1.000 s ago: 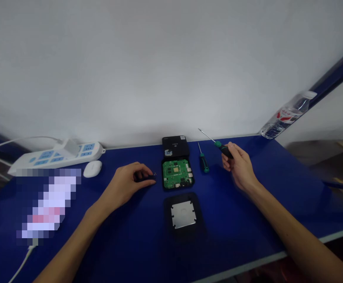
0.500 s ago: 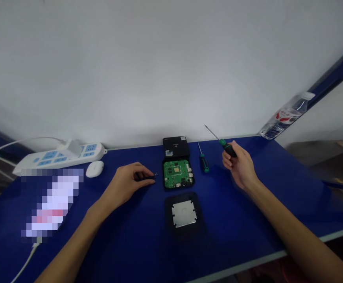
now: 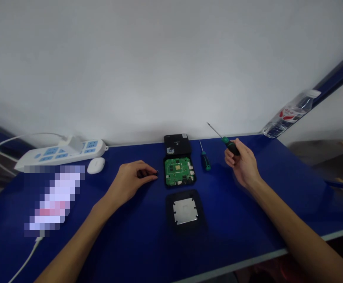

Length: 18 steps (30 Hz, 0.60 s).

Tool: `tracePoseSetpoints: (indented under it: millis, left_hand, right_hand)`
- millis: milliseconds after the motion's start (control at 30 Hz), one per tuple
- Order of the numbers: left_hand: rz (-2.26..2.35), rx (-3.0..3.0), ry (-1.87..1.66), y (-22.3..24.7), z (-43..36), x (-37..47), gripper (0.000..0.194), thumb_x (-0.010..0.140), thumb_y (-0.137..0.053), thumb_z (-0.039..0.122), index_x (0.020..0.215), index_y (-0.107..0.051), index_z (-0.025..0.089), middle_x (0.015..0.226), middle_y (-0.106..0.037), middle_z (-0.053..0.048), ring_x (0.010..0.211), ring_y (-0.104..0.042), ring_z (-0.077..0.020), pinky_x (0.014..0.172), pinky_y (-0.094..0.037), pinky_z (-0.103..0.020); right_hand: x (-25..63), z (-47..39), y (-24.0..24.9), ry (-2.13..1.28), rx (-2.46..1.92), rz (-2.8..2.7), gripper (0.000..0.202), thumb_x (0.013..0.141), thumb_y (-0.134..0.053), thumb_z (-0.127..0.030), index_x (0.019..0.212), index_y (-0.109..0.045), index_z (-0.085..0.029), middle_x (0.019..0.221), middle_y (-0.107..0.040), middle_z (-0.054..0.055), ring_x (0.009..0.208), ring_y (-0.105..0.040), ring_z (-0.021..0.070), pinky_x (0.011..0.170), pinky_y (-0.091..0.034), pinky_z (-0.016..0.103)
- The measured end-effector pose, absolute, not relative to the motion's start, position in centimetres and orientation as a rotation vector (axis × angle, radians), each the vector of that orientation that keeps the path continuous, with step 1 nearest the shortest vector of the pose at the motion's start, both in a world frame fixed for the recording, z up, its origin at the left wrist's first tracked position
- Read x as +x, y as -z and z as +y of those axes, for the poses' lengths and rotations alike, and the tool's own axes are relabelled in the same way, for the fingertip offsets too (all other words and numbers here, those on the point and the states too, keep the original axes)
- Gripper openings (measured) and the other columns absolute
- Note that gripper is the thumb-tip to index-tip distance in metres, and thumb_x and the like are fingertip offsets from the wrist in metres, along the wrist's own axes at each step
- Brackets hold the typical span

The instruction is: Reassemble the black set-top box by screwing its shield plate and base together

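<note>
My right hand (image 3: 242, 161) is wrapped round the green and black handle of a screwdriver (image 3: 229, 144), its shaft pointing up and left above the table. On the tabletop, my left hand (image 3: 133, 177) rests with thumb and fingers pinched near tiny dark pieces (image 3: 157, 172), too small to make out. Just right of it is an open black case with a green circuit board (image 3: 177, 171). A black box (image 3: 177, 144) touches its back edge. In front lies a black cover with a silver plate (image 3: 185, 211). A second screwdriver (image 3: 205, 161) lies to the board's right.
On the left are a white power strip (image 3: 62, 153) with a plugged-in charger, a white earbud case (image 3: 96, 165) and a blurred phone (image 3: 58, 198) on a cable. A water bottle (image 3: 291, 114) leans at the back right. A wall stands behind the blue table (image 3: 233, 228).
The view has shifted slightly. My left fingertips have drawn closer together by the tiny pieces. My right hand still holds the screwdriver in much the same pose.
</note>
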<state>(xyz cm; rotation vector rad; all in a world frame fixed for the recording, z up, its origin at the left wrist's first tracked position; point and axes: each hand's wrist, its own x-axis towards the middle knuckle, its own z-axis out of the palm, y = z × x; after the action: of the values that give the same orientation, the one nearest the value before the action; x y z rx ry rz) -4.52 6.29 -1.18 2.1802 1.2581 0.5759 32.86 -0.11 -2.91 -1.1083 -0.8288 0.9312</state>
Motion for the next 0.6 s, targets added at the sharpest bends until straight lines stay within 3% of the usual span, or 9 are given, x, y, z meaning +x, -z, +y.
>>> tracePoseSetpoints:
  millis: [167,333,533,600]
  left_hand:
    - [1.247,2.181,-0.579,1.3,6.2,-4.3,0.011,0.088,-0.087,0.039,0.095,-0.089,0.03,0.095,-0.084,-0.001,0.079,-0.073,-0.0194,0.074,-0.055,-0.031]
    - [1.243,2.185,-0.596,1.5,6.2,-4.2,0.009,0.088,-0.087,0.037,0.093,-0.089,0.029,0.093,-0.083,-0.001,0.075,-0.071,-0.0184,0.071,-0.053,-0.031]
    - [1.229,2.196,-0.599,1.7,6.2,-4.3,0.006,0.089,-0.086,0.034,0.091,-0.089,0.03,0.091,-0.082,0.0,0.073,-0.069,-0.0173,0.07,-0.051,-0.03]
    - [1.23,2.196,-0.594,1.7,6.2,-4.3,0.005,0.089,-0.086,0.034,0.091,-0.089,0.03,0.091,-0.082,0.0,0.073,-0.069,-0.0171,0.07,-0.051,-0.03]
  right_hand:
    - [32.9,-0.4,2.7,-1.023,-0.966,-0.753,0.032,0.104,-0.076,-0.052,0.094,-0.067,-0.022,0.071,-0.044,-0.003,0.053,-0.036,0.0115,0.043,-0.033,0.022]
    - [33.0,-1.0,1.1,-1.254,-0.818,-0.678,0.031,0.103,-0.073,-0.045,0.114,-0.078,-0.017,0.082,-0.048,0.0,0.057,-0.034,0.0112,0.043,-0.039,0.018]
    - [32.3,-2.9,-4.0,-1.204,-0.72,-0.674,0.016,0.098,-0.071,-0.035,0.094,-0.074,-0.019,0.077,-0.035,-0.003,0.056,-0.026,0.012,0.041,-0.035,0.018]
    - [32.4,-4.9,-5.8,-1.111,-0.726,-0.711,0.007,0.091,-0.074,-0.027,0.091,-0.072,-0.02,0.077,-0.036,-0.002,0.057,-0.031,0.0124,0.043,-0.038,0.02]
